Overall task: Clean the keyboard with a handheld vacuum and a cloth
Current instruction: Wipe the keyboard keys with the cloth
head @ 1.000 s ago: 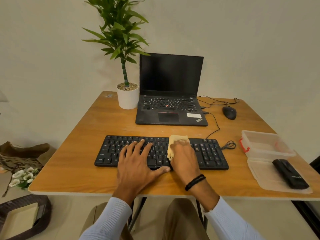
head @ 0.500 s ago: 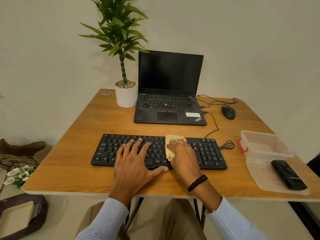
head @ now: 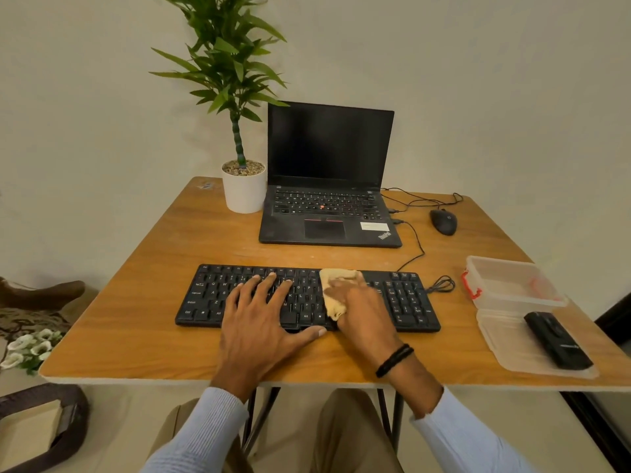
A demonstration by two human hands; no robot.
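Judging by the handheld vacuum (head: 558,339) lying aside on a clear lid (head: 505,348), wiping seems midway: the right hand (head: 365,312) grips the yellow cloth (head: 336,285) on the middle of the keyboard (head: 409,302), the left hand (head: 259,322) spread flat on its keys.

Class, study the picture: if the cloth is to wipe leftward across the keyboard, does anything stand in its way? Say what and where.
Yes: the left hand rests flat on the middle keys of the keyboard, just left of the cloth held by the right hand.
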